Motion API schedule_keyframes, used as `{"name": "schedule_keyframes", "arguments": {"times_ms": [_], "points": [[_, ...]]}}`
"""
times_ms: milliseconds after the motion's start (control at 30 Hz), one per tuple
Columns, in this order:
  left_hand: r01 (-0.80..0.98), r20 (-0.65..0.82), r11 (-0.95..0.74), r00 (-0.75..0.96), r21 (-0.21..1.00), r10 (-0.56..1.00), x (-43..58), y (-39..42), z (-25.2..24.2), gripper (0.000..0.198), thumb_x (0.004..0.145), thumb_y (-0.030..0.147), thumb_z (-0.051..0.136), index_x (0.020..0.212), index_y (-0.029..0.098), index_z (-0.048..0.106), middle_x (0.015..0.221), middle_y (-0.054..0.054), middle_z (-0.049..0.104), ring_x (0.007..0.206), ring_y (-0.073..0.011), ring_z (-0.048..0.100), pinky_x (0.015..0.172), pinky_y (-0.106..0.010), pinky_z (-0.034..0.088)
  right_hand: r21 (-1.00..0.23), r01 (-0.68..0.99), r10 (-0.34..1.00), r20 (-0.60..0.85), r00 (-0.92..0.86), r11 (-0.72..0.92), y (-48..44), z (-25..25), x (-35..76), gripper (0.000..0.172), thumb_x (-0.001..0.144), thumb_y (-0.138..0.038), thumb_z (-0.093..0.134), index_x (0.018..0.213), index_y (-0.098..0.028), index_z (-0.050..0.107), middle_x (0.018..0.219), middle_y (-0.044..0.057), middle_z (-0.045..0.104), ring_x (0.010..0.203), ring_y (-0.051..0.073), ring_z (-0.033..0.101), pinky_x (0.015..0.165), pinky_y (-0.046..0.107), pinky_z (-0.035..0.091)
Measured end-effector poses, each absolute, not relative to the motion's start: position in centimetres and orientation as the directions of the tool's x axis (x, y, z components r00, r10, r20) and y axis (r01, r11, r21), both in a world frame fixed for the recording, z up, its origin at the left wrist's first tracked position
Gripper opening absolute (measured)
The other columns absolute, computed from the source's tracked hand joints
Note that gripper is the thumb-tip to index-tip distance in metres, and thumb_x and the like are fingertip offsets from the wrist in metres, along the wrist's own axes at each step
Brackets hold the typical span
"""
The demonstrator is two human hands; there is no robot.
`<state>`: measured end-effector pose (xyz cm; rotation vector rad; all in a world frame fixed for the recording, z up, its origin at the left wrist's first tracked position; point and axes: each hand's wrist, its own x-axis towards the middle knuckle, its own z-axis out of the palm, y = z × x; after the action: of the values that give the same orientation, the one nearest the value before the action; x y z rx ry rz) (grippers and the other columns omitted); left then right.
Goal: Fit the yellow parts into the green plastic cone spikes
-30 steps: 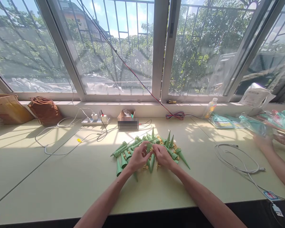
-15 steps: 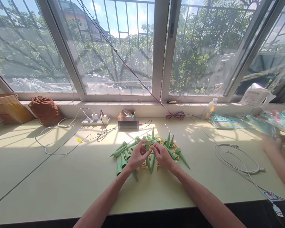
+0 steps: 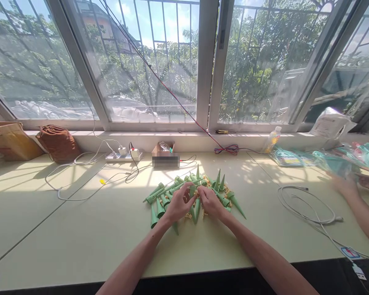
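Your left hand (image 3: 180,203) is curled around a short green piece (image 3: 192,190), gripping it between thumb and fingers just above the middle of the pile on the surface (image 3: 95,246). Your right hand (image 3: 210,203) has its fingertips bunched right beside that piece; whether they pinch something small or only press against the green one, you cannot tell from here, because the fingers hide it. Around and beneath both hands lie the green cones (image 3: 154,215), most on their sides, with a few standing point up behind your right hand, and small yellow pieces (image 3: 187,215) scattered among them. All of it looks like moulded plastic, so judge it light and fairly stiff, smooth enough to twist or slide if your fingers sit only on a taper. The green piece is best held by its broad sides, as your left hand does, with the rim left free. Take a loose cone by its wide end, where there is more to grasp, rather than by the narrow tip. The yellow bits look small and thin, perhaps easier to drop or snap, so a light fingertip pinch on the thickest part should suit them.
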<state>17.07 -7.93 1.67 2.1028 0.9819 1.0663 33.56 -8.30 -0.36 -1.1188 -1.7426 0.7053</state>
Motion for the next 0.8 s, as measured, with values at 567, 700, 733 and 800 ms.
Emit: {"name": "schedule_keyframes", "arguments": {"times_ms": [567,700,733,800], "points": [[0.425,0.467,-0.649,0.46,0.631,0.755,16.97,-8.04,1.61,0.031,0.091,0.028,0.052,0.121,0.021,0.048,0.068,0.005,0.051,0.053,-0.0102,0.048,0.048,-0.02,0.037,-0.995,-0.087,0.95,0.068,-0.305,0.043,-8.54,0.0,33.43,0.045,0.092,-0.06,0.042,0.068,-0.024,0.032,0.054,-0.009,0.023,0.038,0.007,0.014,0.033,0.022,0.019],[0.431,0.475,-0.67,0.48,0.604,0.737,16.92,-8.04,1.64,0.032,0.092,0.029,0.05,0.123,0.021,0.048,0.068,0.004,0.052,0.053,-0.0107,0.049,0.049,-0.021,0.038,-0.994,-0.108,0.942,0.046,-0.331,0.01,-8.34,-0.28,33.71,0.048,0.091,-0.063,0.044,0.067,-0.023,0.032,0.052,-0.01,0.022,0.036,0.006,0.016,0.032,0.021,0.02],[0.434,0.479,-0.676,0.484,0.596,0.733,16.89,-8.04,1.64,0.033,0.092,0.029,0.05,0.124,0.021,0.048,0.069,0.003,0.054,0.053,-0.0109,0.05,0.049,-0.021,0.038,-0.994,-0.109,0.941,0.034,-0.337,-0.003,-8.32,-0.31,33.79,0.048,0.091,-0.063,0.045,0.067,-0.023,0.032,0.052,-0.01,0.022,0.036,0.006,0.016,0.031,0.021,0.02],[0.443,0.49,-0.689,0.488,0.574,0.722,16.81,-8.04,1.61,0.034,0.092,0.029,0.05,0.125,0.021,0.049,0.071,0.002,0.056,0.054,-0.0115,0.051,0.05,-0.022,0.04,-0.994,-0.108,0.935,0.019,-0.354,-0.021,-8.36,-0.25,33.91,0.049,0.09,-0.064,0.045,0.066,-0.023,0.031,0.052,-0.01,0.021,0.037,0.006,0.015,0.031,0.021,0.021]]}}
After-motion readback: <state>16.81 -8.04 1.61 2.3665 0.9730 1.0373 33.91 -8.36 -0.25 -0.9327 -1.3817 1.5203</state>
